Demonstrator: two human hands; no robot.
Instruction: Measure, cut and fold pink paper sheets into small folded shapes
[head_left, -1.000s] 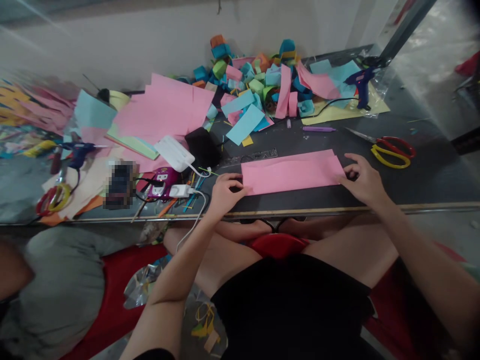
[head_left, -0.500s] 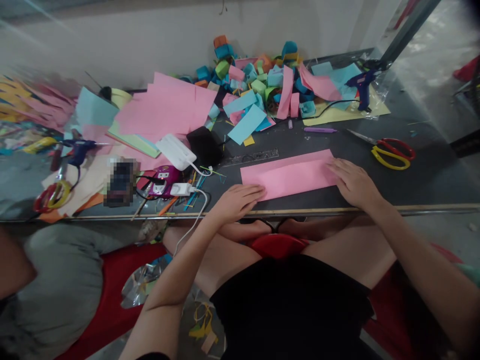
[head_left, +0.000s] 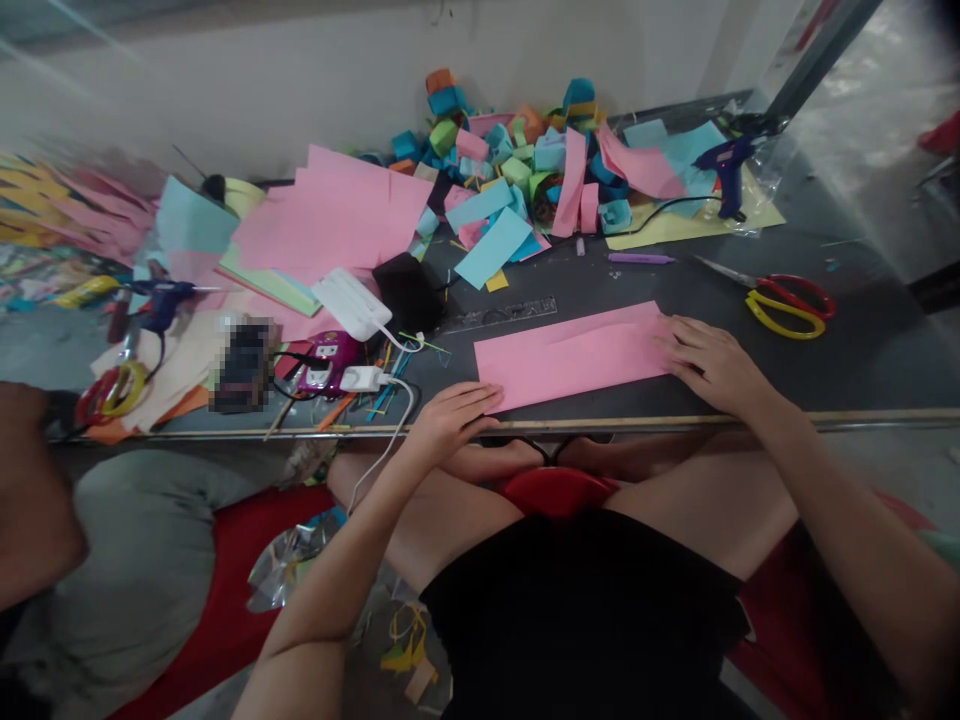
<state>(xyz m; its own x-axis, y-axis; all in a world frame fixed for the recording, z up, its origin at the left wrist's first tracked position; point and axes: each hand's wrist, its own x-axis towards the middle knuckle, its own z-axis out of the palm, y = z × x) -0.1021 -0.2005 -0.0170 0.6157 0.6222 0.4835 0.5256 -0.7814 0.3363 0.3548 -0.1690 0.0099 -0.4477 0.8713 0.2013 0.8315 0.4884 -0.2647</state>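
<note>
A folded sheet of pink paper [head_left: 570, 358] lies lengthwise on the dark tabletop in front of me. The fingertips of my left hand [head_left: 454, 418] rest on its lower left corner, with the fingers stretched out and flat. At the opposite end, my right hand [head_left: 709, 362] touches the right edge, its fingers extended and a little apart. Neither hand grips the paper. Right of my right hand lie scissors [head_left: 787, 305] with red and yellow handles. A clear ruler [head_left: 502, 314] and a purple pen [head_left: 641, 259] lie beyond the paper.
Small folded paper boxes [head_left: 517, 165] are heaped at the back. A glue gun [head_left: 727, 175] stands at the back right. Large pink sheets [head_left: 337, 215], a white adapter [head_left: 352, 303], a purple power strip [head_left: 330, 355] and a phone [head_left: 244, 365] spread leftward. Another person's arm [head_left: 37, 495] shows at far left.
My left hand has slid left and toward me, to the paper's corner. My right hand has shifted slightly right, its fingers more spread. The other person's arm has come further into view.
</note>
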